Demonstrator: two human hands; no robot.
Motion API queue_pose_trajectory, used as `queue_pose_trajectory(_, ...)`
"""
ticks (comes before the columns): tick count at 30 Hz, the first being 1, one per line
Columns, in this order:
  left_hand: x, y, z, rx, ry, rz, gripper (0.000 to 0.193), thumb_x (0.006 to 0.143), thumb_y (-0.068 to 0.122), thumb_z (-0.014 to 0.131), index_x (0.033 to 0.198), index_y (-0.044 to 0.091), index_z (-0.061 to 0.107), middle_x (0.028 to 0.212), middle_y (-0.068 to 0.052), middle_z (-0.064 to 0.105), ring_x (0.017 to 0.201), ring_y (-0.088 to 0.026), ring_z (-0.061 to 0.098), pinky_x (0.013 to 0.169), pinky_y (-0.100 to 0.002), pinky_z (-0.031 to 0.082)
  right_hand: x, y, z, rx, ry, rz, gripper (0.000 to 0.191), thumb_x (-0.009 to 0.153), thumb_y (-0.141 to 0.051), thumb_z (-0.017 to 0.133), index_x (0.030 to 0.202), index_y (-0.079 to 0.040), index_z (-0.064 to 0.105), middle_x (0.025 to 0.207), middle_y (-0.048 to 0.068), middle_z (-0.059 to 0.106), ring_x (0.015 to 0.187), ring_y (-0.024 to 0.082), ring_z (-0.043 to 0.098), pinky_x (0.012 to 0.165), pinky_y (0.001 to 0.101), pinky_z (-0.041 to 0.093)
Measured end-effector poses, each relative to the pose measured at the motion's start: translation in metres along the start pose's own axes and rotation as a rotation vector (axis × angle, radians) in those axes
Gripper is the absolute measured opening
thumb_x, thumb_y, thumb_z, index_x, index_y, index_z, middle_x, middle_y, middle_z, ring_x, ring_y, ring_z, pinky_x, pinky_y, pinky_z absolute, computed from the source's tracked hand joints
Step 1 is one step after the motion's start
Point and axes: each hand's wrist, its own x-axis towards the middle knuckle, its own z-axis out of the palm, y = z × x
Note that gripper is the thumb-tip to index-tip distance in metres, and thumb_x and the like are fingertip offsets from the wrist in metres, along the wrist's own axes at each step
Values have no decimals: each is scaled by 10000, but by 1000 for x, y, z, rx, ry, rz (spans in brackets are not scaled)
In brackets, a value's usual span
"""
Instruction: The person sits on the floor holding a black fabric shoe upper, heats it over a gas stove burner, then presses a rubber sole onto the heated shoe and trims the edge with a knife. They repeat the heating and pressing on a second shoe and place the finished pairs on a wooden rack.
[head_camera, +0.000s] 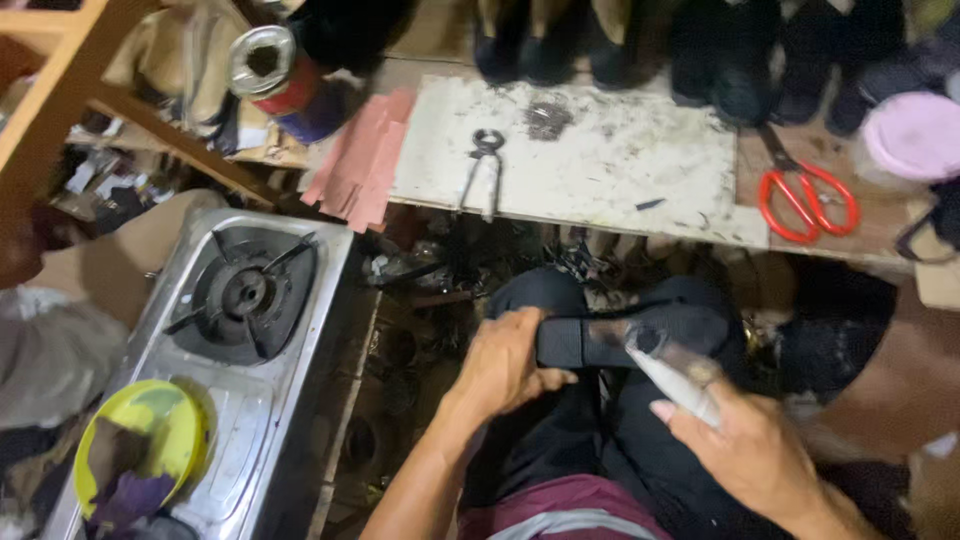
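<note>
Across the top, a scuffed white work board (600, 150) laid flat as a bench, dark shoes (700, 50) lined up behind it, apparently parked out of the way; lower left, a steel gas stove (250, 330) with 1 burner in view, set beside the lap within arm's reach, a yellow bowl (140, 440) resting on its near end. In the lap, over dark trousers, a black shoe (620, 335) lying on its side, probably propped on the knees to keep it steady. Left hand (505, 365) wrapped around the shoe's heel end, fingers closed firmly on it, seemingly bracing it against the pressure from the other side. Right hand (745, 450) curled shut around a pale tool handle (675, 375), its tip touching the shoe near the middle; blurred, so the exact kind of tool cannot be told. On the board, metal pincers (485, 170) and, to the right, red-handled scissors (805, 195), both left well apart from the hands. Upper left, a tin can (275, 70) lying tilted
</note>
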Motion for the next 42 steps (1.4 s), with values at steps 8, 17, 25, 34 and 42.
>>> queue_pose_trajectory(8, 45, 73, 42, 722, 139, 267, 529, 903, 198, 595, 1393, 5, 541, 1104, -97, 666, 970, -239, 635, 813, -397, 475, -3, 6, -110, 726, -148, -706, 270, 1024, -315, 591, 1028, -69, 701, 882, 150, 749, 790, 248, 760, 844, 418, 612)
queue_pose_trajectory(17, 49, 69, 63, 636, 84, 281, 501, 889, 172, 552, 1354, -15, 567, 1019, -89, 661, 919, -235, 624, 761, -393, 463, -34, 39, -17, 71, 177, 184, 353, 847, -363, 724, 1007, -54, 664, 691, 152, 691, 616, 314, 691, 540, 406, 545)
queue_pose_trajectory(25, 51, 74, 62, 685, -18, 279, 549, 901, 162, 576, 1413, -26, 514, 1017, -89, 646, 904, -240, 614, 757, -401, 459, -18, 10, -43, -480, 598, -522, 134, 959, -180, 560, 837, -128, 557, 697, 111, 639, 665, 312, 648, 690, 464, 553)
queue_pose_trajectory(34, 30, 77, -2, -78, -267, -26, 1071, 706, 457, 867, 1540, 20, 357, 1252, -214, 632, 1179, -356, 611, 982, -423, 462, 28, 22, -78, 30, 183, 578, 417, 936, -422, 705, 1039, -19, 667, 704, 123, 644, 587, 239, 668, 613, 434, 533)
queue_pose_trajectory(42, -24, 72, -2, -1111, -363, -133, 1038, 768, 327, 855, 1615, 13, 344, 1478, -114, 552, 1346, -202, 517, 1140, -304, 390, 120, 19, -82, -287, 408, -186, 524, 984, -348, 686, 1434, -91, 605, 1105, 242, 710, 938, 427, 694, 793, 492, 549)
